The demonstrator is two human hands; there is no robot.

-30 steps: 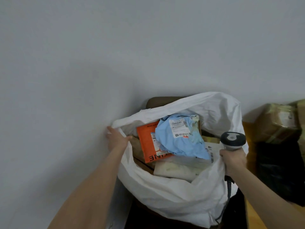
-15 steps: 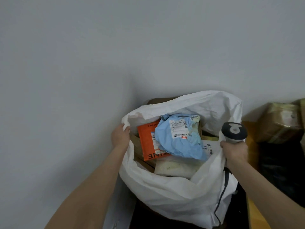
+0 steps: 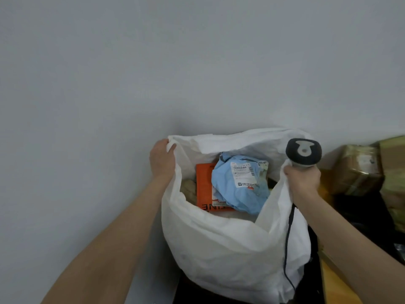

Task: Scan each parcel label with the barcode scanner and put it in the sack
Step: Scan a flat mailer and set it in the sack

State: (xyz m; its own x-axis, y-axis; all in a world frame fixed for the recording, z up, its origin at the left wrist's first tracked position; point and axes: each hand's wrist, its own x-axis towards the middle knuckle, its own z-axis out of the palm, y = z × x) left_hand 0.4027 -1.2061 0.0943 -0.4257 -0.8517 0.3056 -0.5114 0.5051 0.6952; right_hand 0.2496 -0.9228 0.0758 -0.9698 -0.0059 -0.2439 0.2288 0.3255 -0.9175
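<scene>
A white sack (image 3: 230,249) stands open below me, against the wall. Inside it lies a light blue soft parcel (image 3: 238,185) with a white label facing up, on top of an orange flat parcel (image 3: 203,187). A beige item shows at the sack's left inner side. My left hand (image 3: 163,160) grips the sack's left rim. My right hand (image 3: 303,181) holds the dark grey barcode scanner (image 3: 303,152) by its handle and pinches the sack's right rim with it. The scanner's black cable hangs down the sack's right side.
A pale wall fills the view behind and to the left of the sack. Brown taped cardboard boxes (image 3: 359,170) are stacked at the right, with dark items below them. A dark surface lies under the sack, and a wooden edge shows at the bottom right.
Both hands have lifted the sack's rim up and drawn it closer together, so the opening is narrower and the sack stands taller. The white parcel at the front is now hidden.
</scene>
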